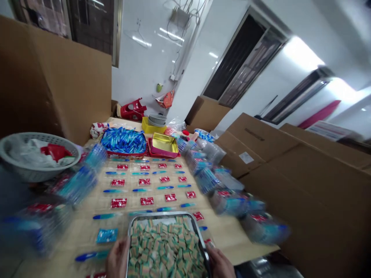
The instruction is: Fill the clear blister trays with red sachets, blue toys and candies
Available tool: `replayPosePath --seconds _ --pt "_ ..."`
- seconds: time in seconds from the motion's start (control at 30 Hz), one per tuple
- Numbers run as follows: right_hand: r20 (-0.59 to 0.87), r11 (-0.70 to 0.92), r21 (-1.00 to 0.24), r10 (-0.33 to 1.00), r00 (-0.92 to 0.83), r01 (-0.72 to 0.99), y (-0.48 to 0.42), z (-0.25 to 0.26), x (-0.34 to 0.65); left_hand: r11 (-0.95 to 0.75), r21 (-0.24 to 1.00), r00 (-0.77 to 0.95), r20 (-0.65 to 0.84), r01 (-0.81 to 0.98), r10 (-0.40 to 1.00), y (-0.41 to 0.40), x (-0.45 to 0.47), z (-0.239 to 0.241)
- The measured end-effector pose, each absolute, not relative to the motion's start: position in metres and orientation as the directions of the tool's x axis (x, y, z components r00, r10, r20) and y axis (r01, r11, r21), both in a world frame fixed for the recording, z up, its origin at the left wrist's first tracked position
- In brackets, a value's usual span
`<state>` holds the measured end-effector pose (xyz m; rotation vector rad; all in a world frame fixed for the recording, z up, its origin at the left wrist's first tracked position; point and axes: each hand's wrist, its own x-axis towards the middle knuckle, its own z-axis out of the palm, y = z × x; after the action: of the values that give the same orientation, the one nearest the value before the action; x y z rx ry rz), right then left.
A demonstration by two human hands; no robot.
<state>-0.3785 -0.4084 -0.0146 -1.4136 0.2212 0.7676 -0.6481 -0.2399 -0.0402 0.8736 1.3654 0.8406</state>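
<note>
A metal tray [164, 213] heaped with small beige-and-green striped pieces [165, 247] is at the bottom centre. My left hand [117, 258] grips its left side, and my right hand [220, 263] holds the right side; fingers under the rim are partly hidden. Beyond the tray, rows of clear plastic trays lie on the table, carrying blue pens [141, 190] and red patterned packets [147, 200]. One blue packet [107, 235] lies just up and left of my left hand.
Blurred stacks of filled clear packs line the left [77, 185] and right [207, 179] table sides. At the far end stand a tray of blue pens [124, 141] and a gold-lined box [164, 143]. A grey basket [21, 170] sits left; cardboard boxes [298, 170] rise on the right.
</note>
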Motion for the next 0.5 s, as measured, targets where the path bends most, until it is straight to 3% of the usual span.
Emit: replayPosePath --seconds 0.17,0.37,0.5 --pt "-0.546 -0.100 -0.831 0.335 0.768 -0.547 -0.380 -0.047 -0.325 0.405 0.894 0.219 -0.441 0.191 0.870 -0.228 -0.614 -0.082" --pt "-0.546 -0.102 -0.810 0.491 0.679 -0.578 -0.363 -0.063 -0.297 0.191 0.898 0.171 -0.276 0.397 0.946 -0.225 -0.588 -0.084" --pt "-0.509 -0.068 -0.806 0.586 0.630 -0.588 -0.366 -0.072 -0.289 0.077 0.834 0.149 -0.187 0.546 0.971 -0.224 -0.581 -0.078"
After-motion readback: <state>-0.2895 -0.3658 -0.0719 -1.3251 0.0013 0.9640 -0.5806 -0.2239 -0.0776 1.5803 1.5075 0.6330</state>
